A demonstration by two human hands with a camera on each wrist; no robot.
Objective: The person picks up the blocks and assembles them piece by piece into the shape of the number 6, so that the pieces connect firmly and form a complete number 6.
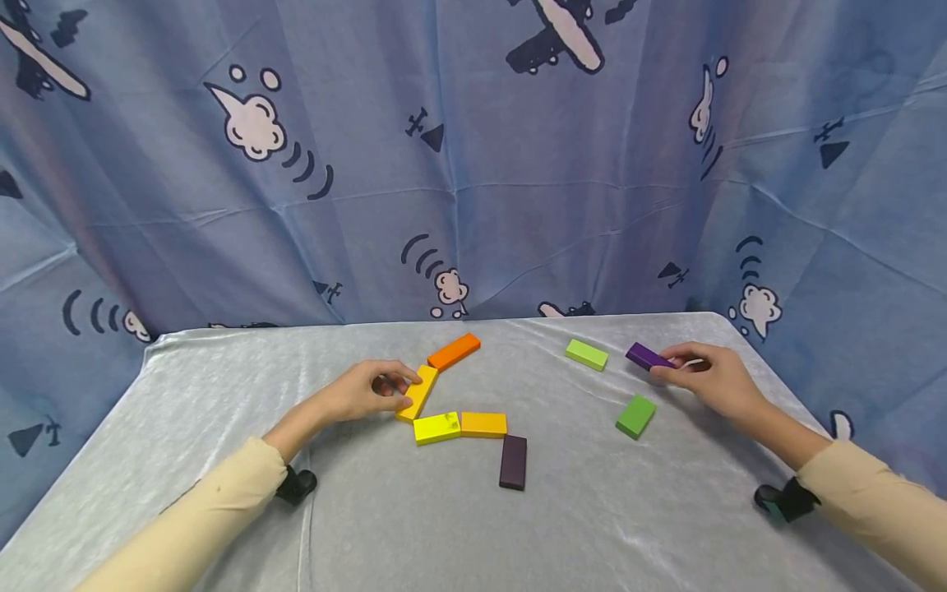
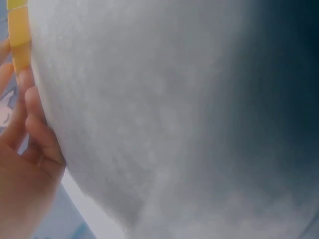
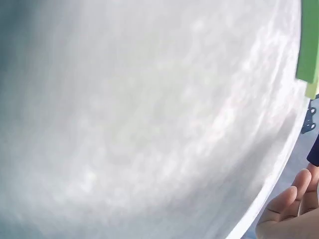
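Observation:
My left hand [image 1: 373,390] pinches a yellow-orange block [image 1: 420,393] between thumb and fingers at the left of the group. That block's far end meets an orange block [image 1: 455,352], and its near end is close to a bright yellow block [image 1: 436,428]. At the right, my right hand [image 1: 713,380] grips the near end of a purple block [image 1: 647,357], which looks slightly raised. In the left wrist view, the fingers [image 2: 42,137] show at the left edge by the yellow-orange block. The right wrist view catches only part of the purple block [image 3: 314,153] above the fingertips.
An amber block [image 1: 484,424] adjoins the bright yellow one, with a dark plum block [image 1: 513,462] just below its right end. A lime block [image 1: 587,354] and a green block [image 1: 635,416] lie near the right hand. Blue patterned cloth [image 1: 473,164] hangs behind the grey-covered table [image 1: 370,526].

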